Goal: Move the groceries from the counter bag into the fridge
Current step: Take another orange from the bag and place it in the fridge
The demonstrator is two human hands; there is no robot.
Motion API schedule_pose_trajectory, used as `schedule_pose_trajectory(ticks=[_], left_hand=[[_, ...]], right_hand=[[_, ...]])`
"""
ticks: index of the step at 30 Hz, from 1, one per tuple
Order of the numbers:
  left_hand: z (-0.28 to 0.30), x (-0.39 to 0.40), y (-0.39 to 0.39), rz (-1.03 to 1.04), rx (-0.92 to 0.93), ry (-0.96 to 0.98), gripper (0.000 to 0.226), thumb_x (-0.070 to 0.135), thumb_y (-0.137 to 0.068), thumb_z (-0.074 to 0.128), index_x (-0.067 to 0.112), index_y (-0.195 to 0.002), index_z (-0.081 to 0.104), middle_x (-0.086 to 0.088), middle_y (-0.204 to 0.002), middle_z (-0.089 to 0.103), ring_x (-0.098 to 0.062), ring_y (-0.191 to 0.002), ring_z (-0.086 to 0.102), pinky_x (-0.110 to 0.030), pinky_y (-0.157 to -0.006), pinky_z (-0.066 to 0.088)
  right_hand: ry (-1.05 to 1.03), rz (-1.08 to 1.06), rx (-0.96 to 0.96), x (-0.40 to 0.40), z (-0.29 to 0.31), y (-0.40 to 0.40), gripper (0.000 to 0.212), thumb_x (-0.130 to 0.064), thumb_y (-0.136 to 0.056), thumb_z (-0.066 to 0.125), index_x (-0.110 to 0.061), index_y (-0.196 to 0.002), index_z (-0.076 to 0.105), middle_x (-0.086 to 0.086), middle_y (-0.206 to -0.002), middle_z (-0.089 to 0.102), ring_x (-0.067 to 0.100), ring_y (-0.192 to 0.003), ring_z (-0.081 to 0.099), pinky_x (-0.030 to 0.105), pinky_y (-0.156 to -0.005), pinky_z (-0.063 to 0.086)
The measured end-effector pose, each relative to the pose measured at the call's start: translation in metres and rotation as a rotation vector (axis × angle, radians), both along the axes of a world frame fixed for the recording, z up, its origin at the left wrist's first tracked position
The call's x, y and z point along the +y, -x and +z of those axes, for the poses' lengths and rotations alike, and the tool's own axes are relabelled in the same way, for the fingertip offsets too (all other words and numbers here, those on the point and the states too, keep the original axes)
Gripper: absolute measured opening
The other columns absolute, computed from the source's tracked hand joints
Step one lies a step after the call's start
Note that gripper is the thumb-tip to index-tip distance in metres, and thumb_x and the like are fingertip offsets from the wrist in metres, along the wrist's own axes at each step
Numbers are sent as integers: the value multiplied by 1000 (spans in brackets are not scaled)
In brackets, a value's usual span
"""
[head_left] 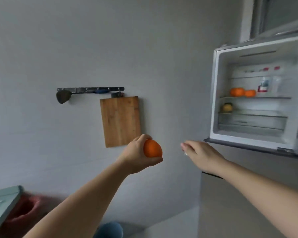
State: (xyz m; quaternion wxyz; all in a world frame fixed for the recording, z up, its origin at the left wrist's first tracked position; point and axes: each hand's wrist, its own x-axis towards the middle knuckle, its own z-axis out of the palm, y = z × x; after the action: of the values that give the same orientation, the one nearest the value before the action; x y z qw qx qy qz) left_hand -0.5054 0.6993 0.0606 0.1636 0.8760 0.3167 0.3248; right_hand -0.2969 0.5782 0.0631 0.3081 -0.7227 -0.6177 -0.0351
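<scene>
I am holding an orange point(152, 148) in my left hand point(140, 154), just below the centre of the frame. The fruit is sitting on the right side of that hand, cupped between the thumb underneath and the fingers curling over its top, so most of its skin is showing toward the fridge. My right hand point(200, 155) is reaching out beside it, a little apart and carrying nothing, palm down with the fingers lying straight and loose and pointing left toward the orange.

The fridge point(218, 107) is standing open in the upper right of the frame, well apart from the orange. On its middle shelf two oranges point(237, 92) are resting side by side, with a white carton point(263, 85) just beside them to the right. A yellowish fruit point(227, 107) is lying on the shelf below, at its left end.

On the wall in the middle of the frame a wooden cutting board point(120, 121) is hanging from a hook rail point(90, 89), with a dark spatula point(63, 97) at the rail's left end.
</scene>
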Motion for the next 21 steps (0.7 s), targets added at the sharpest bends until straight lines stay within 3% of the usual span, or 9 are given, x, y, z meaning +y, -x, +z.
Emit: schedule_pose_trajectory(ticks=[5, 7, 11, 15, 18, 21], left_hand=[[-10, 29, -87, -239, 32, -16, 68, 59, -63, 76, 34, -119, 47, 10, -112, 52, -15, -99, 55, -28, -77, 49], [-16, 25, -124, -334, 56, 18, 70, 59, -65, 76, 34, -122, 45, 11, -114, 50, -16, -101, 54, -29, -78, 48], [-19, 13, -196, -484, 70, 17, 73, 56, -68, 76, 34, -128, 42, 12, -117, 47, -16, -102, 52, -29, -81, 46], [-21, -1, -268, -584, 74, 28, 73, 55, -66, 76, 39, -126, 37, 11, -120, 48, -15, -100, 51, -26, -77, 44], [-19, -12, -321, -640, 74, 24, 68, 54, -65, 78, 40, -118, 38, 12, -116, 48, -17, -101, 51, -29, -79, 47], [-12, -22, -373, -668, 57, 12, 68, 51, -67, 79, 38, -122, 41, 15, -117, 45, -14, -102, 48, -26, -80, 41]], right_hand=[[-9, -281, 49, -20, -13, -46, 48, -54, -95, 27, -14, -75, 43, -1, -72, 53, 21, -73, 52, 38, -68, 42], [39, -358, 28, -35, -20, -63, 40, -48, -94, 29, -14, -77, 41, 1, -74, 49, 27, -74, 50, 39, -66, 40], [82, -486, -7, -64, -19, -101, 29, -33, -98, 34, -12, -89, 52, 0, -83, 54, 17, -74, 47, 28, -61, 34], [87, -587, -2, -79, -21, -155, 27, -37, -95, 29, -23, -88, 51, -6, -90, 55, 17, -83, 54, 32, -72, 44], [63, -607, -5, -87, -23, -200, 25, -37, -96, 29, -27, -90, 51, -9, -92, 54, 12, -83, 54, 30, -69, 43], [18, -635, -1, -95, -21, -249, 26, -38, -97, 29, -27, -95, 53, -10, -90, 56, 12, -82, 56, 34, -74, 49]])
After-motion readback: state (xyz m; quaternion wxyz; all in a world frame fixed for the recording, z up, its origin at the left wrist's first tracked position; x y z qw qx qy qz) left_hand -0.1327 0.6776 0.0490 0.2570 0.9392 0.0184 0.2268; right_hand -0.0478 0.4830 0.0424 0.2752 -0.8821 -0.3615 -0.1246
